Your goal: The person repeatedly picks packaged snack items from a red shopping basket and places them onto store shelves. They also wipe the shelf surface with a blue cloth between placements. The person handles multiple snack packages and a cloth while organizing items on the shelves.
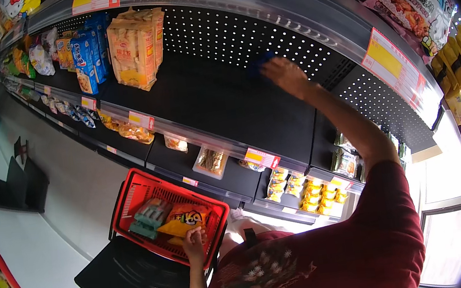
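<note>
My right hand point(284, 74) reaches to the back of a black shelf point(212, 103), near the perforated back panel point(199, 31). It is shut on a dark blue cloth point(261, 63), blurred and partly hidden by the fingers. Lower down, my left hand point(195, 241) hangs over the near side of a red shopping basket point(132, 190), its fingers loosely curled. Just beyond those fingers lies an orange snack bag point(185, 218), with green-and-grey packages point(151, 218) beside it in the basket. Whether the left fingers touch the bag is unclear.
Tall orange biscuit packs point(133, 52) and blue boxes point(85, 64) stand left on the same shelf. Below are a clear food pack point(210, 161) and yellow packets point(314, 196). Price tags point(262, 157) line the shelf edge. A black panel point(139, 276) sits beside the basket. Snack bags point(407, 1) sit upper right.
</note>
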